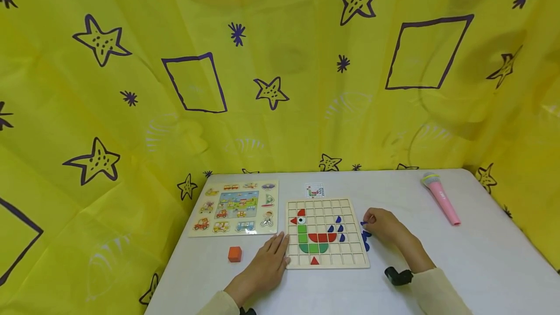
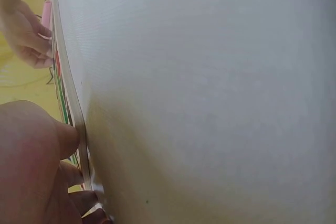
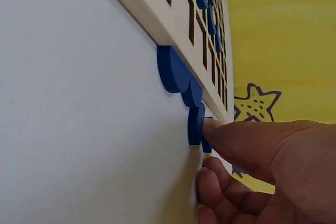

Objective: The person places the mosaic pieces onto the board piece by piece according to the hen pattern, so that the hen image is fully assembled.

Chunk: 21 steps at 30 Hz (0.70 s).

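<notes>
A square wooden grid board (image 1: 350,256) lies on the table, with colored pieces forming a bird in its cells. Red, green and blue shapes make up the bird, and a red triangle (image 1: 314,260) sits in the bottom row. My left hand (image 1: 269,262) rests along the board's left edge, fingers extended, thumb at the rim. Beyond the right edge, my right hand (image 1: 383,225) pinches a blue piece (image 3: 208,144) between thumb and fingers. More blue rounded pieces (image 3: 170,71) lie in a row against that edge, close to the fingertips.
Behind the board lies a small picture card (image 1: 315,190) of a similar bird. To the left are a vehicle picture puzzle (image 1: 196,232) and an orange cube (image 1: 235,254). A pink toy microphone (image 1: 444,201) lies at the back right. A yellow patterned curtain (image 1: 280,130) hangs behind the white table.
</notes>
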### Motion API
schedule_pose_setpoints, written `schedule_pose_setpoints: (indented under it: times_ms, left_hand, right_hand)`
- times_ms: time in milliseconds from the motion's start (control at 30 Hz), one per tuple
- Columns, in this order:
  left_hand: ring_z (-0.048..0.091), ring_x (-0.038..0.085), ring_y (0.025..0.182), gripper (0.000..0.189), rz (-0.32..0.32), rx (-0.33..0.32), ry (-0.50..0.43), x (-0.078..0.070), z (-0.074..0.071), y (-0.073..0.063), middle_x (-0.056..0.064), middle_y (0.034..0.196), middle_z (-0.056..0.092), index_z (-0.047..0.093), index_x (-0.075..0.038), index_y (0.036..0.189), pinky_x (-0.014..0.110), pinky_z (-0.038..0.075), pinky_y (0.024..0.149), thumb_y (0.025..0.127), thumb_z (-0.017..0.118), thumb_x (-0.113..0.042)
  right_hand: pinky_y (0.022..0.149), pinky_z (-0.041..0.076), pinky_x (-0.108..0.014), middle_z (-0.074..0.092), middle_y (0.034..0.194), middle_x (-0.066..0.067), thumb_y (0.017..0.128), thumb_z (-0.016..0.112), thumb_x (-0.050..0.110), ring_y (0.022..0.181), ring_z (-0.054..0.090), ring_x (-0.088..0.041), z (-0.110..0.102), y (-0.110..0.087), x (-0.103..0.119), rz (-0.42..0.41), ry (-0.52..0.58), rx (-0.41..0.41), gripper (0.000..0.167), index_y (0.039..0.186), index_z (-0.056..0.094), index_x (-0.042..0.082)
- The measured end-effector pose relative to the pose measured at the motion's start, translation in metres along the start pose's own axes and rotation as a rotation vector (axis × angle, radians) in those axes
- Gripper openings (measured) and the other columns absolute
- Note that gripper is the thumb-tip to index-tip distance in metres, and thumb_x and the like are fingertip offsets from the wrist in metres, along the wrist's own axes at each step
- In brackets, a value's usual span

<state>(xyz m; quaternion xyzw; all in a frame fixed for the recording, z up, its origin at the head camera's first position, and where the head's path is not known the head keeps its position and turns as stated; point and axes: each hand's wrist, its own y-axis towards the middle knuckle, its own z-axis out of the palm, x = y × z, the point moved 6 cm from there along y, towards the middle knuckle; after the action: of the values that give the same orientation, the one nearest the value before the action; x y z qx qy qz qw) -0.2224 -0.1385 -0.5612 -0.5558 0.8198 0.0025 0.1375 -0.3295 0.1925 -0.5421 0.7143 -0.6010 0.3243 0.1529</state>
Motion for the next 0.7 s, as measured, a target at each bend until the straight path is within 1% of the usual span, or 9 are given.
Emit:
schedule_pose_setpoints:
  times_ms: [133,400,567,700]
  left_hand:
    - [0.027,0.033,0.160,0.064,0.008,-0.010,0.006,0.000,0.000,0.000,0.008,0.175,0.025,0.027,-0.011,0.168,0.052,0.035,0.125,0.113,0.042,-0.041]
    - [0.028,0.033,0.159,0.064,0.006,-0.015,0.016,-0.002,-0.002,-0.001,0.010,0.175,0.026,0.027,-0.010,0.168,0.051,0.035,0.125,0.114,0.042,-0.040]
    - [0.029,0.035,0.159,0.064,0.026,-0.025,0.006,-0.001,-0.001,0.000,0.012,0.174,0.027,0.028,-0.008,0.167,0.053,0.035,0.125,0.114,0.040,-0.041]
    - [0.030,0.037,0.158,0.063,0.042,-0.041,0.008,0.000,0.000,0.001,0.014,0.173,0.028,0.029,-0.006,0.166,0.055,0.036,0.124,0.115,0.039,-0.041]
  right_hand:
    - [0.072,0.048,-0.036,0.060,0.086,-0.007,0.097,0.069,0.007,0.082,0.056,-0.023,-0.001,0.002,-0.001,0.001,-0.023,-0.044,0.007,0.101,0.066,0.002]
    - [0.069,0.048,-0.036,0.060,0.084,-0.007,0.098,0.070,0.009,0.078,0.055,-0.022,-0.001,0.000,0.000,0.011,-0.049,-0.092,0.010,0.096,0.065,0.001]
    - [0.067,0.049,-0.034,0.063,0.085,-0.008,0.098,0.071,0.011,0.076,0.056,-0.021,0.003,0.002,0.005,0.027,-0.021,-0.121,0.012,0.098,0.066,0.000]
    - [0.065,0.050,-0.033,0.064,0.086,-0.008,0.097,0.072,0.010,0.075,0.057,-0.020,0.008,0.004,0.016,0.001,0.034,-0.141,0.013,0.099,0.066,-0.001]
